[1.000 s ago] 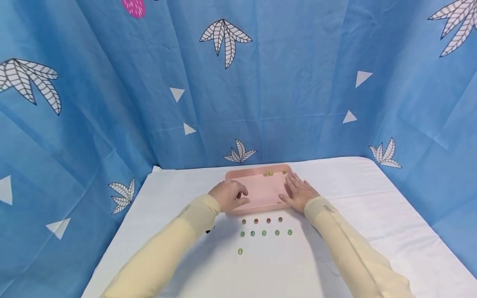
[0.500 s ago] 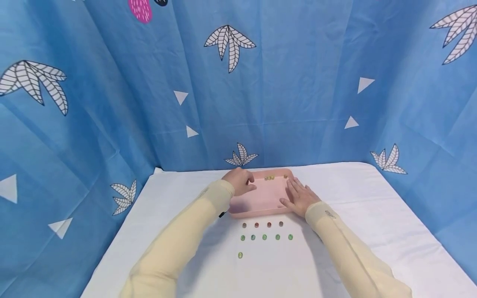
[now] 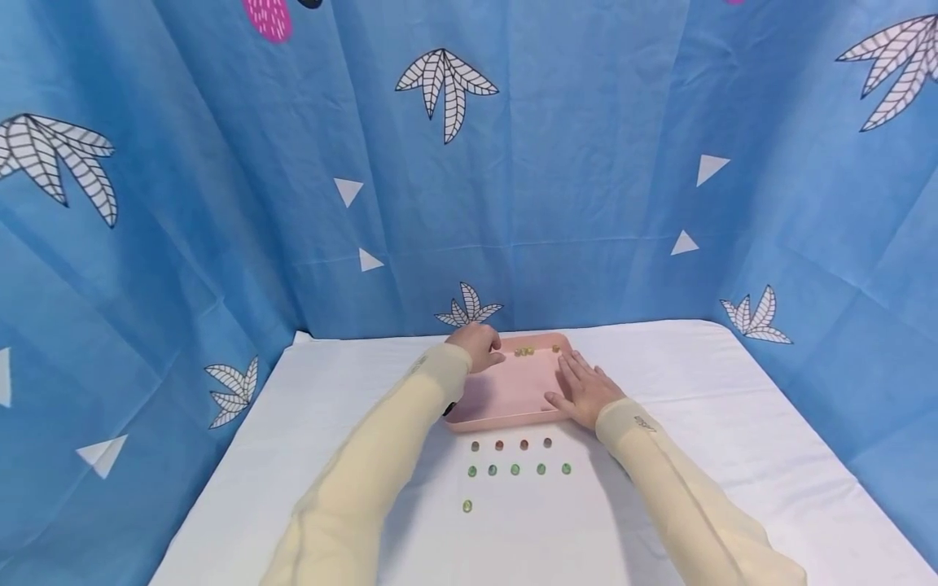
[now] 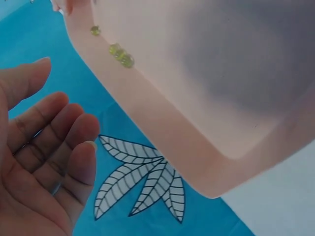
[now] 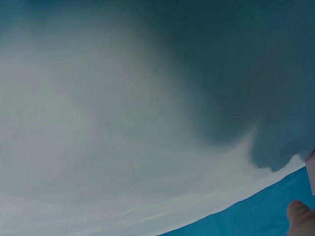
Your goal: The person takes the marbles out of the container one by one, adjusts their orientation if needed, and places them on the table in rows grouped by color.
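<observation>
A shallow pink tray (image 3: pixel 506 395) lies on the white table. Along its far wall sit several yellow-green glass marbles (image 4: pixel 121 55), with a single marble (image 4: pixel 95 31) apart from them near the far right corner. My left hand (image 3: pixel 476 347) is over the tray's far left part in the head view; its fingers (image 4: pixel 81 162) are loosely bent and nothing is between them. At the tray's right side, my right hand (image 3: pixel 586 392) rests on the rim with its fingers stretched out. The right wrist view catches only a fingertip (image 5: pixel 298 211) at its edge.
In front of the tray is a row of reddish-brown marbles (image 3: pixel 499 445). Nearer lies a row of green marbles (image 3: pixel 515 470), then one yellow-green marble (image 3: pixel 467 506). A blue patterned curtain (image 3: pixel 557 203) hangs behind the table and at both sides.
My left hand has moved away from me, from the tray's near left side to its far left part. The right hand stays at the right rim; marbles look unmoved.
</observation>
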The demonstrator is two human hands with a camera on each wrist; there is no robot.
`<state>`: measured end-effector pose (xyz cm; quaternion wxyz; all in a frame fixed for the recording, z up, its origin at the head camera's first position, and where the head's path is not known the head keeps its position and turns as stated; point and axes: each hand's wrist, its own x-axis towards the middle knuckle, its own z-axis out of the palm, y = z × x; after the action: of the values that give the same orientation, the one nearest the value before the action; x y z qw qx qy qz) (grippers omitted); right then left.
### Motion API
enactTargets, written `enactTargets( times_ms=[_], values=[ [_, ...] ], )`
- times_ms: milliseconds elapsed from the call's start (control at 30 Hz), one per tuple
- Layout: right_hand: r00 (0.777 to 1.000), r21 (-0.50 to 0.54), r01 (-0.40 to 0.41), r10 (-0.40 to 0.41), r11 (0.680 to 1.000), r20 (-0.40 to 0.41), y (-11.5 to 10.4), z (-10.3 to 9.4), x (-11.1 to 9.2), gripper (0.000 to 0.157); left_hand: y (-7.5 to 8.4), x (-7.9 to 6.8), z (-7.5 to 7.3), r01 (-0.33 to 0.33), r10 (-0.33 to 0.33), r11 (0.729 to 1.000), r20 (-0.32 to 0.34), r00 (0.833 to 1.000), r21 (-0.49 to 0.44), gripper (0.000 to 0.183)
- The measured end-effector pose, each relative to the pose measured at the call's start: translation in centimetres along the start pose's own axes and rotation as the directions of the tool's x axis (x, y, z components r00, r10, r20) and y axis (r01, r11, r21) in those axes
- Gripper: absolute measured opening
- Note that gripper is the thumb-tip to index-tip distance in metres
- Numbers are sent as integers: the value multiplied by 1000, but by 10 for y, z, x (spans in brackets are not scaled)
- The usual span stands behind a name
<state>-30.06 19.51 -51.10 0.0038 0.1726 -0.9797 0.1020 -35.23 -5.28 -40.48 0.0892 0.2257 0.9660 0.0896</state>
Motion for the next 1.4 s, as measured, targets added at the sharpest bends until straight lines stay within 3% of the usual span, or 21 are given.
enactTargets(
  times_ms=[400, 633, 900, 1067, 1400],
  values=[
    [1000, 0, -8, 8, 1000, 28, -1, -2, -1, 89, -3, 25, 20, 65, -66, 998, 34, 997, 11, 34],
    [999, -19, 4, -3, 1000, 48, -4, -4, -1, 93, -5, 26, 29, 104, -104, 995, 44, 994, -2, 30],
    [997, -43, -11, 14, 999, 70, -6, -5, -4, 96, -4, 30, 29, 126, -124, 992, 67, 990, -18, 27],
    [995, -11, -34, 35, 999, 92, -11, -7, -6, 94, -2, 34, 32, 161, -156, 985, 86, 984, -60, 24],
    [996, 13, -43, 42, 999, 73, -22, -13, 0, 98, 2, 38, 38, 167, -158, 983, 107, 982, -74, 25]
  ],
)
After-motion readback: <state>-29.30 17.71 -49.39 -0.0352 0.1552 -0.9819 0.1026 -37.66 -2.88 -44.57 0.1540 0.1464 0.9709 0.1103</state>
